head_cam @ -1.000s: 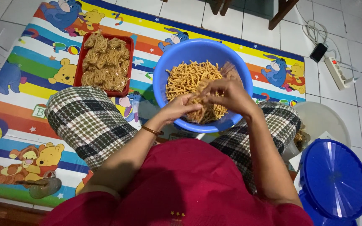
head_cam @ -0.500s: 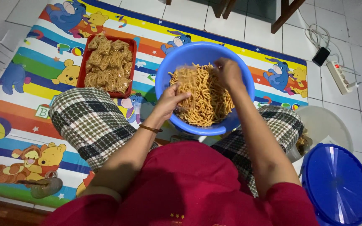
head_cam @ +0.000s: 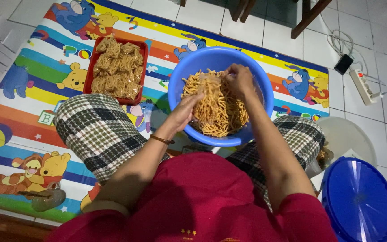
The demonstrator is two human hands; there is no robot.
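Both hands have moved up and apart since a moment ago, when they were close together near the front of the bowl. Now the right hand (head_cam: 239,79) is up at the far side of the blue bowl (head_cam: 175,96), fingers bunched and pinching a bit of the thin yellow snack sticks (head_cam: 222,114) — or maybe the edge of a clear plastic bag, I cannot tell which. The left hand (head_cam: 185,111) is lower, at the near left side, with its fingers loosely spread and pressing against the pile. A brown bracelet (head_cam: 161,140) sits on that wrist.

The bowl rests between the person's knees, on a bright cartoon mat (head_cam: 32,85). It is about half full of sticks. Something clear and shiny seems to lie over the sticks, but it is blurry.

It looks like the step now is gathering or sorting the sticks by hand — a small bunch at a time. The next move would need a soft grip, because the sticks look thin and may snap.

Just left of the bowl sits a red tray (head_cam: 88,74) with flat brown crispy pieces. A blue lid (head_cam: 359,201) lies on the white tile floor to the right.
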